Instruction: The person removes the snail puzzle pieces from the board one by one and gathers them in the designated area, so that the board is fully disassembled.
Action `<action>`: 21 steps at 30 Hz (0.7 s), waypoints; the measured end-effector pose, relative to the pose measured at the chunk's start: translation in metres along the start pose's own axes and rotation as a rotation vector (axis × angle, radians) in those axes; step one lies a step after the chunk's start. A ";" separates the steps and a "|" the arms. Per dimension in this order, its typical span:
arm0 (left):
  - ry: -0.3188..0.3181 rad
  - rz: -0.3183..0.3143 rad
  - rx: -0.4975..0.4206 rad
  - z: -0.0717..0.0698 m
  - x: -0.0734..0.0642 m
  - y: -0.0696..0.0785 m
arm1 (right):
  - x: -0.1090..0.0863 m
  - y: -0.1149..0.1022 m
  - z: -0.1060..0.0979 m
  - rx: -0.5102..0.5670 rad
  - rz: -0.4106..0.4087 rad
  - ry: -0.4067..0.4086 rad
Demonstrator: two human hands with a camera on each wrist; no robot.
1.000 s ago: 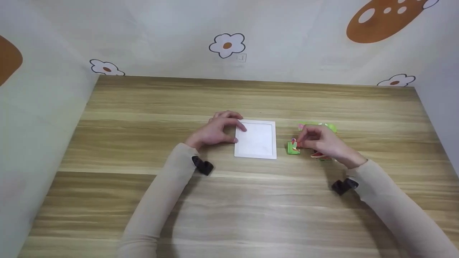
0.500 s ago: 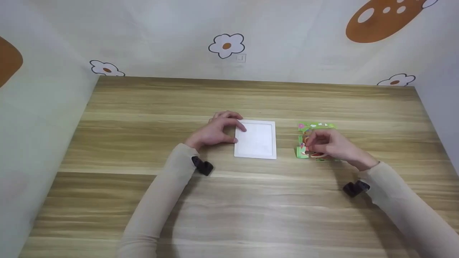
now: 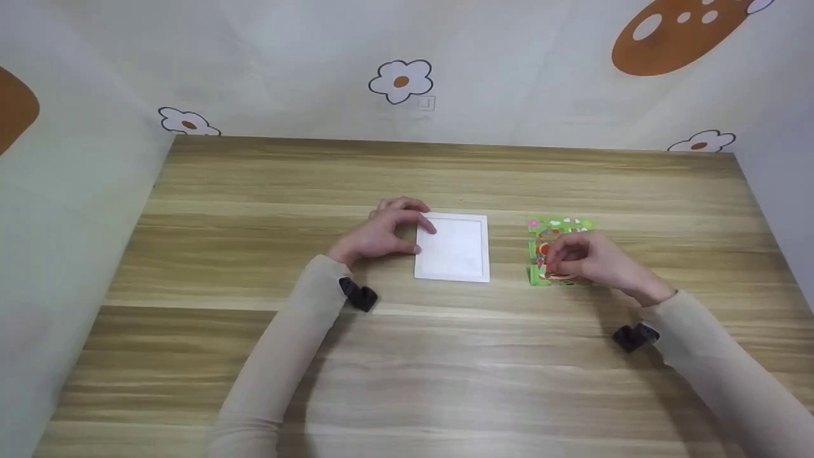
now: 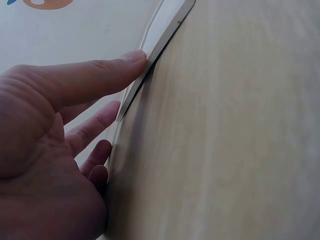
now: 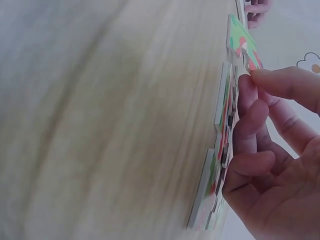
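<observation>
My right hand (image 3: pixel 588 257) pinches a green jigsaw puzzle piece (image 5: pixel 242 42) with red and white markings between thumb and index finger. In the head view that piece lies at the lower left corner of a group of other puzzle pieces (image 3: pixel 563 222), which the hand partly covers. The right wrist view shows the piece tilted, its near edge close to the other pieces. My left hand (image 3: pixel 381 232) rests at the left side of a white square puzzle tray (image 3: pixel 484 248). Its thumb touches the tray's left edge and its index finger lies over the upper left corner.
Both the tray and the puzzle group sit on a wood-grain table (image 3: pixel 413 369), with a narrow strip of table between them. Behind the table stands a pale wall (image 3: pixel 286 63) printed with flowers. A small black device (image 3: pixel 359 294) is strapped at each wrist.
My right hand has carried the pinched piece rightward and slightly nearer, from beside the tray to the corner of the puzzle group. The left hand and tray have stayed put.
</observation>
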State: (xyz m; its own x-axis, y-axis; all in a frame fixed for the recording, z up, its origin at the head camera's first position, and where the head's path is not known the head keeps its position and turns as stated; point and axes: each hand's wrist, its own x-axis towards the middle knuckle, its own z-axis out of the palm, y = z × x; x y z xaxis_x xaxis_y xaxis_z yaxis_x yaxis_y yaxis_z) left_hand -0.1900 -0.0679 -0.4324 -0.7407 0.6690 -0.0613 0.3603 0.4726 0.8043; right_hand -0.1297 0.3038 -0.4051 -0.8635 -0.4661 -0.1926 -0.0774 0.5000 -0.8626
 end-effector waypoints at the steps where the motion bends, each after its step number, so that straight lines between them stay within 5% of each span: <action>1: 0.000 0.002 -0.001 0.000 0.000 0.000 | 0.000 0.000 0.000 0.001 0.000 0.001; 21: -0.017 -0.023 0.021 -0.005 -0.001 0.007 | -0.006 0.000 -0.016 -0.218 -0.006 0.119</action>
State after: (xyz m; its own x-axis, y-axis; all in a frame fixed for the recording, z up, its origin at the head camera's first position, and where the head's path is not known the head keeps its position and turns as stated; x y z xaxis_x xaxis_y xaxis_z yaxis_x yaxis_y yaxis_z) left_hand -0.1898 -0.0677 -0.4243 -0.7396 0.6671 -0.0896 0.3553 0.5000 0.7898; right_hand -0.1320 0.3184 -0.3967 -0.9146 -0.3861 -0.1204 -0.1769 0.6495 -0.7395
